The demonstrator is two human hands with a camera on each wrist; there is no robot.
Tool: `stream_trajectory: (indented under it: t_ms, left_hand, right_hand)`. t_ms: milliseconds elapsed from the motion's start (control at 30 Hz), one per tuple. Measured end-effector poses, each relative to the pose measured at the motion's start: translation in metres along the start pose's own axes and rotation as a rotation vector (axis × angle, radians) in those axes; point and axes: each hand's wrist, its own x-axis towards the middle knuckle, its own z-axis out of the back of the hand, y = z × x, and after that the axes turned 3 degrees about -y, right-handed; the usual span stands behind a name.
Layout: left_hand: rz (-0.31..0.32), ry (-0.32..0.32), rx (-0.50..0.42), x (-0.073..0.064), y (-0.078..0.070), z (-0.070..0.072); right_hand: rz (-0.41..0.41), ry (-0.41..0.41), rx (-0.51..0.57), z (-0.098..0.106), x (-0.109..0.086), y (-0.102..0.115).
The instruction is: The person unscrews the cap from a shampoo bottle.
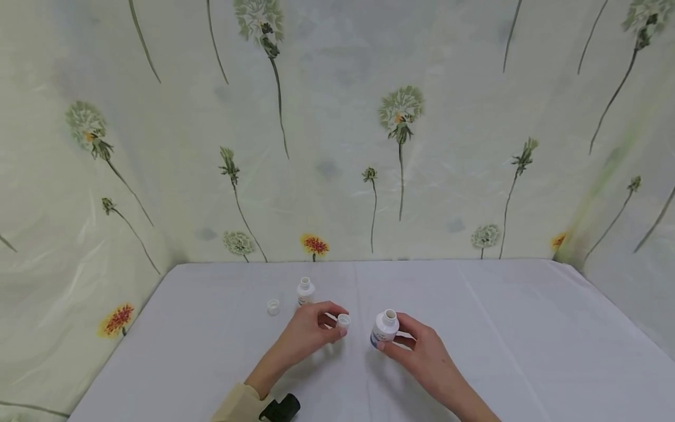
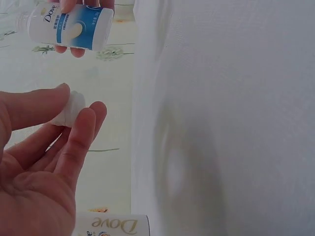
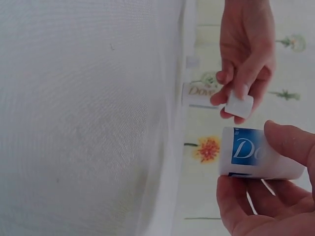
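My left hand (image 1: 311,331) pinches a small white bottle cap (image 1: 343,321) between thumb and fingers, its hollow side facing up in the head view. In my right hand (image 1: 424,354) is a small white bottle (image 1: 385,328) with a blue Dove label, uncapped and lifted above the table. The left wrist view shows this bottle's label (image 2: 76,27) plainly. Cap and bottle are a short gap apart. Behind my left hand a second white Dove bottle (image 1: 305,288) stands uncapped on the table, its lower part partly hidden by the hand.
Another white cap (image 1: 273,307) lies on the table left of the standing bottle. A white cloth (image 1: 506,346) covers the table. A curtain with dandelion prints (image 1: 337,129) hangs at the back and sides. A dark strap-like device (image 1: 282,408) sits at my left wrist.
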Motion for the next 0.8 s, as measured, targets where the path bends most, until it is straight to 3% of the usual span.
stream_trajectory:
  t_ms: [200,467,800]
  left_hand:
    - [0.038,-0.030,-0.005,0.000,-0.003,-0.005]
    - [0.026,-0.032,-0.054,0.002,-0.003,-0.009]
    - [0.025,-0.029,-0.030,0.016,-0.002,-0.025]
  right_hand:
    - [-0.014,-0.045,-0.003,0.001,0.002,-0.001]
    - [-0.004,-0.060,-0.006,0.008,0.005,-0.004]
    - [-0.030,-0.077,-0.046,0.023,0.017,-0.011]
